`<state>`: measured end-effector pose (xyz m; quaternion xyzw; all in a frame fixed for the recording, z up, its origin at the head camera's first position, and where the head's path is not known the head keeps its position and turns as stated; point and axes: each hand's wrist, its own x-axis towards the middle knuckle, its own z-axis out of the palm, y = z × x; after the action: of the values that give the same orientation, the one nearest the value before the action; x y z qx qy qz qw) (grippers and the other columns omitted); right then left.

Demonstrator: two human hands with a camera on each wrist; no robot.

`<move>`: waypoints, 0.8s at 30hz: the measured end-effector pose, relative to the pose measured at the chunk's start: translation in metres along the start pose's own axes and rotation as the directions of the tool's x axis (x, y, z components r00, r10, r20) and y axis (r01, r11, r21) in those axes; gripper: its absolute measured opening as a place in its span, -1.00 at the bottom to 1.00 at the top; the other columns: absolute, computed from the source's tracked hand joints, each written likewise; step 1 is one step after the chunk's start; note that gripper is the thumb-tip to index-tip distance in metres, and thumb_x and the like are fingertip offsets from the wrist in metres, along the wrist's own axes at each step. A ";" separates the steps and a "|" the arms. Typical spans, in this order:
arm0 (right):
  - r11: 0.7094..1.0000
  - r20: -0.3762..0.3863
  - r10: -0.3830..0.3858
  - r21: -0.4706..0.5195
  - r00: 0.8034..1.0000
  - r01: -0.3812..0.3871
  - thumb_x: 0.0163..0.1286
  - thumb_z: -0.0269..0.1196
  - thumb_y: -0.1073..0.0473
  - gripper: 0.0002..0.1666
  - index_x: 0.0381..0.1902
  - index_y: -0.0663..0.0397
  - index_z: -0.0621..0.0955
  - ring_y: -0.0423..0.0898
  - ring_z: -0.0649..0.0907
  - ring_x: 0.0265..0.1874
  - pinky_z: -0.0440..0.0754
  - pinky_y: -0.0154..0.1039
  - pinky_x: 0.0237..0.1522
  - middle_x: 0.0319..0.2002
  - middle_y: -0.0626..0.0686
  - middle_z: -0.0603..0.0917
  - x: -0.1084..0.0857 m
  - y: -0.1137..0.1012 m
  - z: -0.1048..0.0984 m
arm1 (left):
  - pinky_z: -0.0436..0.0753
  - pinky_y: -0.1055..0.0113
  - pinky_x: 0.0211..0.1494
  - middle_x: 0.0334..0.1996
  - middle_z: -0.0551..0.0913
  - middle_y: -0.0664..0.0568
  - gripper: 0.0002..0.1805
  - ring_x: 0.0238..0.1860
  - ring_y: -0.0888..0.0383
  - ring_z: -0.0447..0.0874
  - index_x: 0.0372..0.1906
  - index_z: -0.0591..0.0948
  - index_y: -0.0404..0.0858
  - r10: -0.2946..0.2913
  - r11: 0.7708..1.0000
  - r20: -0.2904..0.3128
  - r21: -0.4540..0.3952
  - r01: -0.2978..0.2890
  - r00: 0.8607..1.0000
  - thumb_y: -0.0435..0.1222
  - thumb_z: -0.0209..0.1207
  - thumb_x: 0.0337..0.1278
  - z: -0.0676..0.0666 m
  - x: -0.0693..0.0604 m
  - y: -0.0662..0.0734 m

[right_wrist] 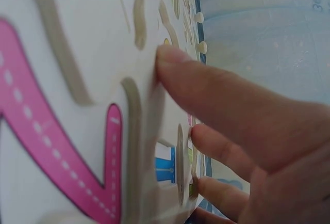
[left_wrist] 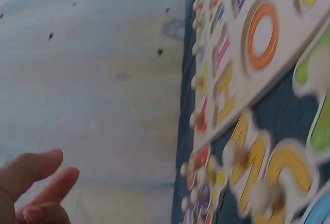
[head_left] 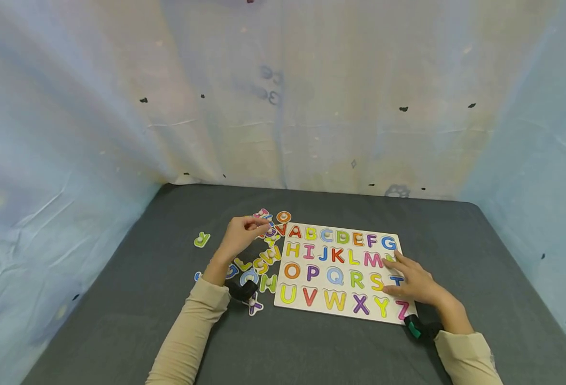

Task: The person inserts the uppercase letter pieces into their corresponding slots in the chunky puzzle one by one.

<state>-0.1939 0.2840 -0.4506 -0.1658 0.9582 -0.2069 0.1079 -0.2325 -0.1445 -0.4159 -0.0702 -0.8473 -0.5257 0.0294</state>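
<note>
A white alphabet puzzle board [head_left: 323, 274] lies flat on the table, with coloured letters in cut-out recesses. Knobbed pieces sit in the A to E places of its top row. Loose knobbed letter pieces [head_left: 261, 266] are heaped along the left edge of the board. Over this heap hovers my left hand [head_left: 238, 236]; the left wrist view shows its fingers [left_wrist: 32, 170] loosely bent and apart, with nothing between them. My right hand [head_left: 416, 280] rests on the right side of the board, fingers spread, its thumb [right_wrist: 206, 82] touching the surface.
A green letter piece [head_left: 202, 239] lies apart on the left of the dark grey tabletop [head_left: 340, 353]. An orange O piece [head_left: 284, 217] is beyond the board's upper left corner. Patterned cloth walls [head_left: 311, 107] stand behind and at both sides.
</note>
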 end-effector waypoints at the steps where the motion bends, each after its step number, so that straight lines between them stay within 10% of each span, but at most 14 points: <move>1: 1.000 -0.001 0.000 0.000 1.000 0.000 0.08 0.42 -0.11 -0.07 0.35 0.17 0.39 0.55 0.15 0.32 0.15 0.60 0.09 0.42 0.48 0.13 0.000 0.000 0.000 | 0.17 0.41 -0.50 -0.79 0.16 0.18 -0.71 -0.71 0.26 0.04 -0.07 0.71 -0.31 0.004 1.000 -0.004 0.000 -0.004 1.000 -0.21 0.25 0.21 -0.004 0.000 -0.001; 12: 1.000 0.005 0.003 0.001 1.000 -0.003 0.09 0.42 -0.11 -0.05 0.36 0.18 0.38 0.56 0.15 0.32 0.15 0.61 0.08 0.42 0.49 0.12 0.000 0.000 0.001 | 0.21 0.39 -0.54 -0.74 0.17 0.17 -0.59 -0.72 0.27 0.06 0.04 0.65 -0.34 -0.058 0.998 0.019 -0.005 0.058 0.998 -0.11 0.19 0.27 -0.041 -0.003 -0.018; 24: 1.000 -0.008 -0.014 0.006 1.000 0.014 0.08 0.42 -0.09 -0.07 0.34 0.20 0.39 0.55 0.16 0.32 0.17 0.59 0.08 0.41 0.50 0.13 -0.001 -0.001 0.000 | 0.27 0.39 -0.49 -0.74 0.21 0.16 -0.66 -0.67 0.24 0.13 -0.04 0.70 -0.32 -0.126 0.969 0.080 0.224 0.106 0.989 -0.16 0.22 0.24 -0.079 -0.024 -0.048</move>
<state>-0.1925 0.2835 -0.4504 -0.1712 0.9568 -0.2113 0.1032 -0.2179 -0.2386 -0.4266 -0.0414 -0.9031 -0.4261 -0.0335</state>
